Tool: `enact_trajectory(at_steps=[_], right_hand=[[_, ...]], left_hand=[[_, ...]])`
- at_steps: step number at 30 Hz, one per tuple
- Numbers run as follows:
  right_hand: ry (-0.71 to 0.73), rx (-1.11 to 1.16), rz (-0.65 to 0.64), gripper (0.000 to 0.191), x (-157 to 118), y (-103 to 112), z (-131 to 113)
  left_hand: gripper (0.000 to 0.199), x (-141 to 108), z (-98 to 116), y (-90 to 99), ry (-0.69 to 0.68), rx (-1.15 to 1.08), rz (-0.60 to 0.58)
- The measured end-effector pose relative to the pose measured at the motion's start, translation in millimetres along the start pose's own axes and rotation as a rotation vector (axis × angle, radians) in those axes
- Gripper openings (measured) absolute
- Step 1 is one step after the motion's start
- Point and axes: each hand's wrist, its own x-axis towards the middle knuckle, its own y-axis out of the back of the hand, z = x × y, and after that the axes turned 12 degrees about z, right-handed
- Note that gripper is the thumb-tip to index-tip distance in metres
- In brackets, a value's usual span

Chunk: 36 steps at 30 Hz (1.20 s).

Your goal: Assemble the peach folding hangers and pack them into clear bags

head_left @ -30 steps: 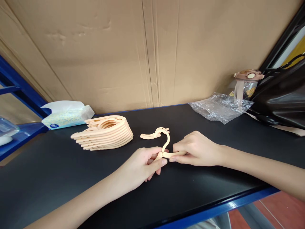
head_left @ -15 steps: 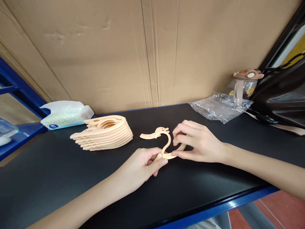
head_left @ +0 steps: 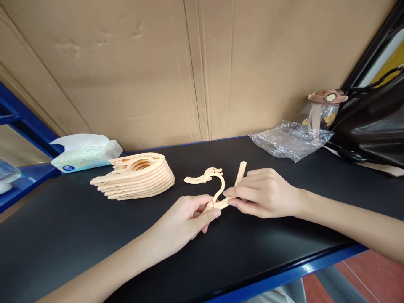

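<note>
A cream plastic hanger (head_left: 221, 183) with a curved hook is held between both hands above the black table. My left hand (head_left: 197, 214) pinches it at the base of the hook. Fingers and thumb of my right hand (head_left: 260, 193) are closed on its right arm, whose straight end with a small hole sticks up past the fingers. Just behind the hook lies a loose cream piece (head_left: 195, 180) with an animal-like face. To the left is a stack of cream hangers (head_left: 142, 179).
A tissue pack (head_left: 86, 155) lies at the back left near a blue frame. Crumpled clear plastic (head_left: 290, 139), a bottle (head_left: 328, 109) and a black bag (head_left: 375, 122) are at the back right. Cardboard (head_left: 142, 75) stands behind the black table (head_left: 78, 240).
My right fingers have closed down onto the hanger's right arm, and its holed end now shows above them. My left hand keeps its hold. The view has shifted slightly.
</note>
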Motion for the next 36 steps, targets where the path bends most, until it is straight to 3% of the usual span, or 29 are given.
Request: enact_trajectory(at_steps=[21,36], right_hand=[[0.011,0.039,-0.079,0.024,-3.0,-4.0,3.5],[0.004,0.051,-0.229,0.029,-3.3,-4.3,3.8]], left_hand=[[0.030,0.2,3.3,1.4,-0.020,0.037,-0.029],[0.026,0.4,5.4,2.1,-0.014,0.107,-0.039]])
